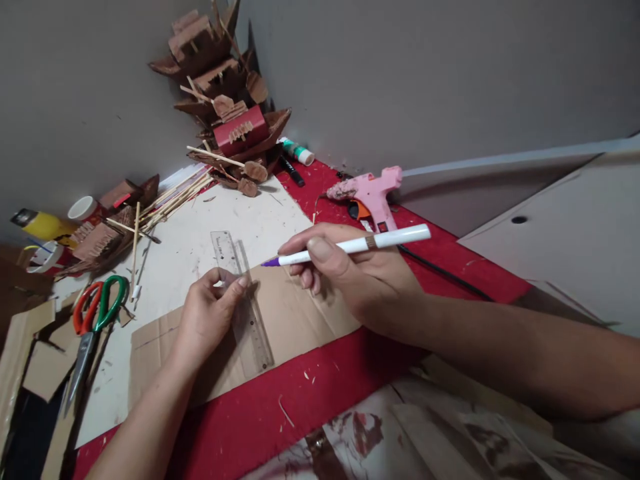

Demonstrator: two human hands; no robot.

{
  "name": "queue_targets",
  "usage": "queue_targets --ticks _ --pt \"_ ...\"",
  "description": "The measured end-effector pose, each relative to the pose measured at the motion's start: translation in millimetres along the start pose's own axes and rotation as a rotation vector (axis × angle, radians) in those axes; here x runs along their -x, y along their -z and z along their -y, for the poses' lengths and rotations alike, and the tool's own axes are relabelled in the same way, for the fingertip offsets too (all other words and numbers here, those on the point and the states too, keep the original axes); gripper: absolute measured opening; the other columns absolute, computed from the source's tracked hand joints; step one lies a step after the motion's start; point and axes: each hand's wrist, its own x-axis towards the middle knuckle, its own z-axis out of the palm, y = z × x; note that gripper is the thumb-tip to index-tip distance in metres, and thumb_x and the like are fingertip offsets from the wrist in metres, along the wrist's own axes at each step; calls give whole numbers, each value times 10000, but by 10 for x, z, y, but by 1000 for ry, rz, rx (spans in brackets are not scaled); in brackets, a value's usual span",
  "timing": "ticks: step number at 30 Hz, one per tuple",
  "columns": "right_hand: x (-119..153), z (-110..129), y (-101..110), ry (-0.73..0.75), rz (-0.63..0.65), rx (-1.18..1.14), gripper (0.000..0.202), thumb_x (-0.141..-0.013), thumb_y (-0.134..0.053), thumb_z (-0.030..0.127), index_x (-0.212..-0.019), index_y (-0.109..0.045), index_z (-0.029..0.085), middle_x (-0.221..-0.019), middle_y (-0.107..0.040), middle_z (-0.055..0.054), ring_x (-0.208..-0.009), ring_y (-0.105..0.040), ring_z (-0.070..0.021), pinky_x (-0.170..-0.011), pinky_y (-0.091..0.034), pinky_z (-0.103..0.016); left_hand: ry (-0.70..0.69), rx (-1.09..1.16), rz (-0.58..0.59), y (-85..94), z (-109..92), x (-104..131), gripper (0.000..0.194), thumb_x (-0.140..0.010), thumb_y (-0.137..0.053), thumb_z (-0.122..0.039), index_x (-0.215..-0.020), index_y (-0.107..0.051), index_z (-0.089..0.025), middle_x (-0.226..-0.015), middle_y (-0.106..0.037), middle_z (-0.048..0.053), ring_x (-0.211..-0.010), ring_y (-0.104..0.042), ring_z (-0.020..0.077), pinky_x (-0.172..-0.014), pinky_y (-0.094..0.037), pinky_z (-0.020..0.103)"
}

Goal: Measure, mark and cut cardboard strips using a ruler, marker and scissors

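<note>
The cardboard point(300, 323) lies on the surface point(187, 243), under a clear ruler point(259, 343); the left hand point(207, 313) grips the ruler, fingers and thumb nearly together across its width; the right hand point(363, 275) has its fingers closed around a pen point(400, 236), purple tip point(271, 263) near the ruler; farther off lie a glue gun point(369, 193), scissors point(87, 339) and model boats point(241, 130).
</note>
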Motion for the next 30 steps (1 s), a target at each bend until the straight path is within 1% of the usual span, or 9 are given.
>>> queue_targets --ticks 4,7,11,16,20,25,30 --pt "14 19 14 10 43 23 274 -939 -536 416 -842 -629 177 -697 -595 -1 -597 -532 -96 -522 -422 -215 -40 -21 -74 -71 -13 82 269 -800 -674 -423 -878 -540 -202 -451 -436 -99 -405 -255 46 -385 -180 157" --pt "20 9 23 12 66 43 238 -945 -524 367 -828 -619 183 -675 -570 4 -583 -522 -99 -501 -406 -217 -60 -66 -131 -98 -7 110 319 -804 -670 -432 -1008 -553 -216 -461 -462 -88 -426 -277 67 -395 -203 175" --pt "18 -3 21 6 78 47 222 -943 -512 347 -838 -623 186 -651 -545 9 -549 -495 -99 -454 -363 -220 -67 -96 -152 -110 13 95 400 -815 -659 -443 -1122 -554 -210 -452 -441 -90 -440 -277 79 -404 -211 189" --pt "6 7 18 27 72 89 187 -933 -508 302 -851 -621 178 -636 -542 15 -544 -496 -99 -464 -376 -225 -96 -146 -178 -124 16 78 423 -837 -638 -426 -1171 -567 -176 -455 -405 -94 -446 -273 79 -411 -211 202" --pt "2 21 20 56 70 131 160 -924 -511 270 -871 -624 170 -675 -579 8 -568 -516 -98 -486 -399 -225 -128 -195 -198 -132 10 90 466 -846 -623 -405 -1213 -571 -123 -451 -393 -96 -446 -281 84 -419 -248 212" --pt "7 30 22 62 68 147 157 -920 -510 267 -872 -621 167 -698 -599 5 -573 -521 -93 -489 -406 -218 -156 -241 -229 -133 31 101 535 -839 -622 -422 -1246 -570 -78 -452 -401 -93 -462 -367 104 -461 -349 226" --pt "-4 29 12 33 66 144 156 -903 -527 284 -851 -628 177 -694 -599 5 -583 -527 -98 -511 -424 -218 -157 -262 -237 -144 48 105 577 -858 -587 -446 -1295 -542 -72 -499 -477 -68 -498 -454 125 -502 -400 243"
